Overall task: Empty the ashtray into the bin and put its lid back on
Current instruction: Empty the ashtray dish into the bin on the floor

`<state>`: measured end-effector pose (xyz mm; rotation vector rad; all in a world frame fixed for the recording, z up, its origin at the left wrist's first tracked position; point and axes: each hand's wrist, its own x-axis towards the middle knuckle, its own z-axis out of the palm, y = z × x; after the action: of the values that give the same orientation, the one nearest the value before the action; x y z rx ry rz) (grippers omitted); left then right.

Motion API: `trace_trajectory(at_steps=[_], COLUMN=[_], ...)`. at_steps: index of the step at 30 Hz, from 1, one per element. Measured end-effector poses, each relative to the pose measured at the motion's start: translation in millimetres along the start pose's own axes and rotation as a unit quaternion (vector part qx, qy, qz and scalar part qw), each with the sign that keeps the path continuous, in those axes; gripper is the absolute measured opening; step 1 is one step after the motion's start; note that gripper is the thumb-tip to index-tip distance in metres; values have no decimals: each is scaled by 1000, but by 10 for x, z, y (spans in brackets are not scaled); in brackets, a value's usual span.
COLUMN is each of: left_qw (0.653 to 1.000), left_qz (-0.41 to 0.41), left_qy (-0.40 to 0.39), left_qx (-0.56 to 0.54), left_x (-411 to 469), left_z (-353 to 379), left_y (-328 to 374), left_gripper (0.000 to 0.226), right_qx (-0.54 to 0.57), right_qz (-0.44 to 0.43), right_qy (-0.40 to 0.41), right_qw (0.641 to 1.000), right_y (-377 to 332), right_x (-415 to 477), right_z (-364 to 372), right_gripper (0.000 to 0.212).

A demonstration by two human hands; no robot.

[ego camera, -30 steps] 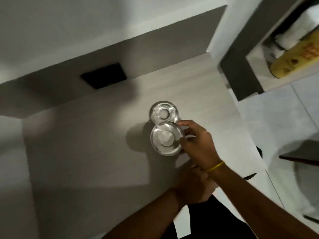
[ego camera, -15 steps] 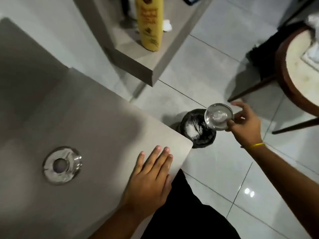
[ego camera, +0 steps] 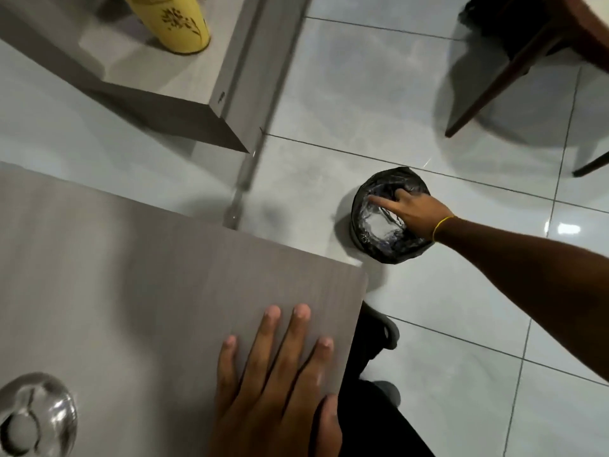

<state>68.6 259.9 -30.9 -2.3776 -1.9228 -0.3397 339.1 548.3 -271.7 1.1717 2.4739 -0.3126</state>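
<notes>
STEP: tipping ashtray into bin | right hand grips it inside the liner | left hand flat, open on table | lid on table | ADVICE: invert fully, tap, keep low.

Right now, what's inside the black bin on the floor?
Inside the bin, lined with a black bag, the right hand holds the shiny ashtray bowl tipped over the opening. Anything beneath the bowl and hand is covered, so any ash or rubbish can't be seen.
</notes>
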Motion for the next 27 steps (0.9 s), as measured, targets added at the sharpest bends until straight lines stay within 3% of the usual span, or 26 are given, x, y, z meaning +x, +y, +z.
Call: trace_trajectory(at_steps=[3,7,11,12,15,18,19,22,26,27], left_qw=[1000,1000,1000,1000,1000,1000,1000,1000,1000,1000], left_qz=[-3,-18,7,11,9,10,11,11,8,7], left_qy=[16,11,0,0,9,13,12,7,3,5], left_qx=[-14,-23,-8,-5,1,-1,-2,-3,0,-1], left_x=[-18,5,13,13,30,40,45,51,61,64], left_z=[14,-8,16,21,62,107,103,85,74,74], left_y=[19,59,23,11,0,-7,-10,-15,-10,-10], left_gripper=[42,40,42,43,42,43,43,43,43,43], right_qx=[-54,-41,-117,-126,-123,-187,-191,-126,-179,-178], right_qz=[7,7,-23,-25,-36,-70,-70,-43,-47,-46], right_qy=[-43,-64,-85,-93,-115,-138,-141,-134,-149,-149], right_qw=[998,997,989,987,985,970,969,982,971,972], right_y=[10,-11,9,9,-33,-86,-80,-102,-195,-177], right_x=[165,282,444,472,499,546,566,585,586,605], right_z=[57,30,106,147,163,175,211,257,186,212], right_gripper=[67,90,53,53,81,56,55,88,55,60])
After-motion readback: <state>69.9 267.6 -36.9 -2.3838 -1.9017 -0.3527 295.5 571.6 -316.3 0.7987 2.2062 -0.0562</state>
